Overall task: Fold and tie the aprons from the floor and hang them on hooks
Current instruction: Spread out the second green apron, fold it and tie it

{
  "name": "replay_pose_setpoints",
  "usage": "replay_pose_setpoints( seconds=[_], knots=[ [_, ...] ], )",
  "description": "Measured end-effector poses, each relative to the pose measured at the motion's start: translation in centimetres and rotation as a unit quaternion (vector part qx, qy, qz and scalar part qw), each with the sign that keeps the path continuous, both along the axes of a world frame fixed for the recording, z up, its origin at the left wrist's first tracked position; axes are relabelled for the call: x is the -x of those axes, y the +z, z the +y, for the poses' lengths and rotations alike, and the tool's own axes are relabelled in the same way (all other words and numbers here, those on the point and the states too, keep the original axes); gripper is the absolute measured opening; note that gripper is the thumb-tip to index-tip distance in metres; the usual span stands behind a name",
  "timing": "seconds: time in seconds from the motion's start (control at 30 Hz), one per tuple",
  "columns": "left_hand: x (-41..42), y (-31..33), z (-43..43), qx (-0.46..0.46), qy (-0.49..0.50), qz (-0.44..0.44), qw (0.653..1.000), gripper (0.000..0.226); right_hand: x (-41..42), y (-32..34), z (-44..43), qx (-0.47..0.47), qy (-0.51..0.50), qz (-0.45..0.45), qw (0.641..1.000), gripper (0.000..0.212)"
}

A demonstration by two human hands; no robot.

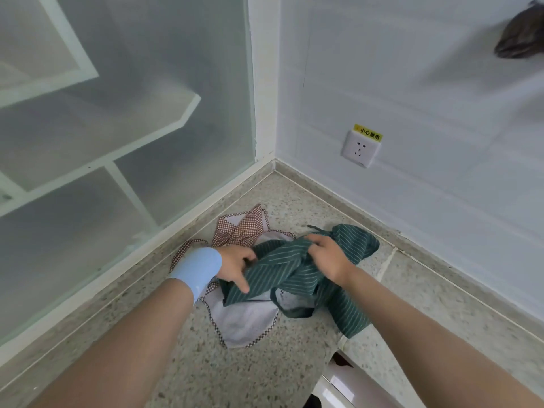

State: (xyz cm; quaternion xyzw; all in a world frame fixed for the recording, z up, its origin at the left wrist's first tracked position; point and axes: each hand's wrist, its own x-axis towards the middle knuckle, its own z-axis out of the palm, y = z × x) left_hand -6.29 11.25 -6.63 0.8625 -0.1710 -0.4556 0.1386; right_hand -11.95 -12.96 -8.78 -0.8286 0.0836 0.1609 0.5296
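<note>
Both bare forearms reach forward and down, close together, the left hand [235,267] and right hand [328,257] each gripping the green striped apron [294,275] with curled fingers.

Head-worn wide view, steeply down onto near floor [265,378] corner.

Just one bit of writing I can read here. There's a yellow sticker [368,132] with black Chinese characters, 小心触电, so basically a "careful, electric shock" warning. At its left end there's a tiny symbol, too small and blurry to make out properly. The sticker runs along the top edge of a white socket [360,151], touching it and tilted the same way the socket is in this wide-angle view. Both sit low on the pale wall [441,113], right of the corner and a bit above the speckled floor [265,372].
</note>
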Motion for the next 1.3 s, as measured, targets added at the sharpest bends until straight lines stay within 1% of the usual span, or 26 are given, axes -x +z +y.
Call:
replay_pose_setpoints(
  seconds=[0.03, 0.1, 0.17, 0.23, 0.33, 0.43, 0.47, 0.5, 0.53, 0.6, 0.67, 0.7, 0.73, 0.8, 0.83, 0.87, 0.9, 0.93, 0.97, 1.03, 1.1, 1.13, 1.2, 1.23, 1.27, 1.3],
  knots=[
    [0.0, -0.2, 0.3, -0.023, -0.006, -0.042, 0.999, 0.051, -0.1, 0.7, -0.9, 0.014, -0.007, -0.003, 1.0, 0.027],
    [0.1, 0.1, 0.7, 0.018, 0.038, -0.096, 0.994, 0.022, -0.3, 2.3, -2.2, 0.045, -0.009, -0.008, 0.999, 0.025],
    [0.1, 1.6, 0.7, 0.096, 0.118, -0.105, 0.983, 0.023, -0.6, 3.8, -3.3, 0.065, -0.014, -0.021, 0.998, 0.022],
    [-0.2, 3.4, 0.5, 0.143, 0.17, -0.132, 0.966, 0.025, -0.7, 5.5, -4.1, 0.076, -0.033, -0.047, 0.995, 0.019],
    [-0.3, 6.8, -0.2, 0.166, 0.194, -0.23, 0.939, 0.02, -0.8, 8.2, -5.2, 0.094, -0.058, -0.088, 0.99, 0.023],
    [-0.1, 10.5, -0.7, 0.193, 0.188, -0.337, 0.902, 0.018, -0.3, 11.5, -6.0, 0.083, -0.073, -0.109, 0.988, 0.028],
    [0.1, 11.8, -0.8, 0.197, 0.18, -0.35, 0.898, 0.018, -0.1, 12.5, -6.3, 0.081, -0.075, -0.116, 0.987, 0.028],
    [0.2, 13.1, -0.9, 0.198, 0.162, -0.349, 0.902, 0.019, 0.2, 13.8, -6.4, 0.082, -0.079, -0.128, 0.985, 0.028],
    [0.5, 14.4, -1.1, 0.182, 0.134, -0.334, 0.915, 0.021, 0.5, 15.0, -6.5, 0.083, -0.086, -0.145, 0.982, 0.028],
    [1.0, 17.1, -1.3, 0.097, 0.034, -0.299, 0.949, 0.024, 1.3, 17.5, -6.6, 0.102, -0.098, -0.166, 0.976, 0.029],
    [2.6, 20.4, -1.7, 0.025, -0.038, -0.279, 0.959, 0.023, 3.1, 20.3, -6.7, 0.152, -0.079, -0.162, 0.972, 0.031],
    [2.9, 21.9, -1.8, 0.012, -0.046, -0.271, 0.962, 0.022, 3.5, 21.4, -6.7, 0.161, -0.053, -0.125, 0.978, 0.03],
    [3.2, 23.7, -1.6, 0.006, -0.044, -0.271, 0.962, 0.022, 4.0, 22.9, -6.8, 0.143, -0.024, -0.072, 0.987, 0.028],
    [4.9, 27.8, -1.0, 0.032, -0.009, -0.251, 0.967, 0.025, 5.9, 25.9, -7.0, 0.034, 0.03, 0.015, 0.999, 0.029],
    [5.8, 30.2, -0.8, 0.081, 0.028, -0.225, 0.971, 0.029, 7.0, 27.9, -7.6, -0.03, 0.043, 0.033, 0.998, 0.032],
    [6.1, 31.4, 0.1, 0.13, 0.074, -0.172, 0.974, 0.032, 7.2, 29.1, -8.0, -0.08, 0.06, 0.049, 0.994, 0.038],
    [6.4, 32.9, 0.7, 0.168, 0.102, -0.136, 0.971, 0.033, 7.7, 30.5, -8.5, -0.11, 0.079, 0.056, 0.989, 0.041],
    [6.5, 33.9, 1.1, 0.181, 0.106, -0.123, 0.97, 0.036, 8.1, 31.7, -8.8, -0.119, 0.099, 0.052, 0.987, 0.04],
    [6.4, 34.6, 1.3, 0.174, 0.105, -0.135, 0.97, 0.041, 8.5, 32.6, -9.0, -0.118, 0.12, 0.051, 0.984, 0.034],
    [6.1, 34.9, 1.1, 0.129, 0.104, -0.181, 0.969, 0.042, 8.6, 33.4, -9.3, -0.043, 0.137, 0.055, 0.988, 0.024],
    [5.9, 34.1, 0.2, 0.078, 0.099, -0.225, 0.966, 0.03, 7.6, 33.0, -9.2, 0.138, 0.109, 0.046, 0.983, 0.023],
    [5.6, 33.1, -0.2, 0.055, 0.087, -0.247, 0.964, 0.03, 6.8, 32.4, -9.1, 0.247, 0.1, 0.045, 0.963, 0.027],
    [5.6, 30.7, -1.3, 0.007, 0.039, -0.29, 0.956, 0.033, 5.4, 30.8, -8.5, 0.437, 0.096, 0.018, 0.894, 0.038],
    [5.5, 29.3, -1.8, -0.009, 0.026, -0.301, 0.953, 0.033, 4.7, 29.8, -8.1, 0.494, 0.085, -0.005, 0.865, 0.041],
    [5.1, 27.7, -2.1, -0.019, 0.026, -0.302, 0.953, 0.034, 4.1, 28.7, -7.5, 0.502, 0.063, -0.013, 0.862, 0.038],
    [4.5, 26.1, -2.2, -0.027, 0.032, -0.301, 0.953, 0.034, 3.1, 27.4, -7.2, 0.467, 0.036, -0.017, 0.883, 0.031]
  ],
)
